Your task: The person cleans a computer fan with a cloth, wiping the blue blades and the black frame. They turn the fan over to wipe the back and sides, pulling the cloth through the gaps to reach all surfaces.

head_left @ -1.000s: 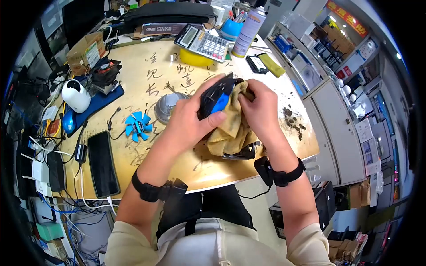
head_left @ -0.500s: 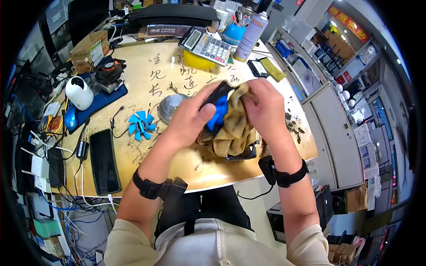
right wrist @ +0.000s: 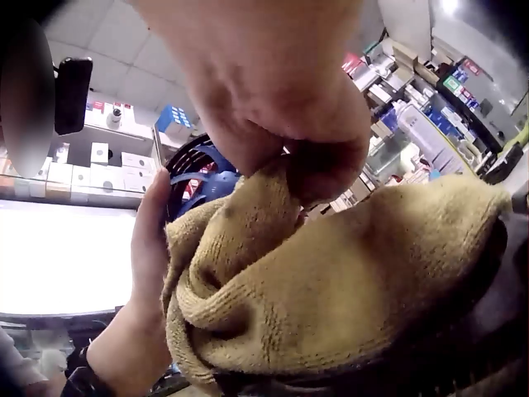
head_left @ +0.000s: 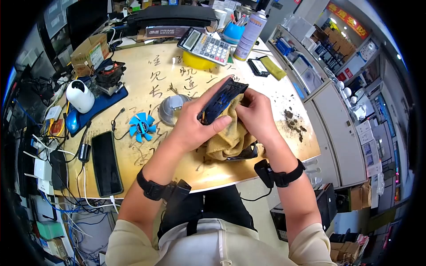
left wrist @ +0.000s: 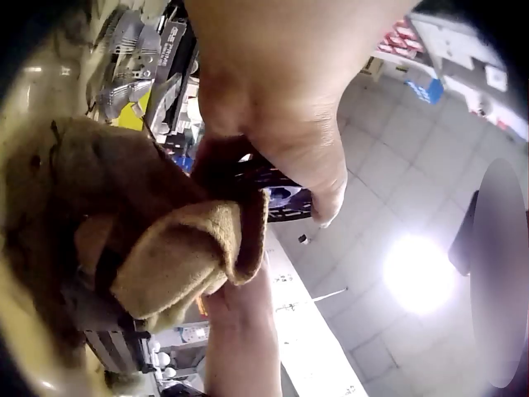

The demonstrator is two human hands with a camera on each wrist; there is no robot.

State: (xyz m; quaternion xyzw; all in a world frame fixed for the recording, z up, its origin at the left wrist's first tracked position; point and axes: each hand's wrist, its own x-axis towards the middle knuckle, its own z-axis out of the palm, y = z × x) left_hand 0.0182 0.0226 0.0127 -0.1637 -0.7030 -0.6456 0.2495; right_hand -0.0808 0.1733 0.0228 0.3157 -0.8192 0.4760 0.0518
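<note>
My left hand [head_left: 188, 126] grips a black plastic frame [head_left: 222, 101], tilted up above the table, with the thumb across its near side. In the right wrist view a blue fan [right wrist: 207, 184] shows inside that frame. A stained tan cloth [head_left: 230, 137] hangs against the frame, and my right hand [head_left: 257, 113] pinches its upper part. The cloth's folds fill much of the right wrist view. Under the cloth, a dark part [head_left: 245, 153] lies on the table near its front edge, mostly hidden.
Left of my hands are a blue fan wheel [head_left: 142, 127], a clear round part [head_left: 171, 108] and a phone [head_left: 106, 164]. Dark crumbs [head_left: 293, 124] lie at the right. Farther back stand a calculator [head_left: 206, 46] and a spray can [head_left: 250, 35]; a white camera [head_left: 80, 95] is at left.
The frame first turned its blue fan into view from above, then tilted back so mostly its black edge shows. My right hand has shifted slightly with the cloth.
</note>
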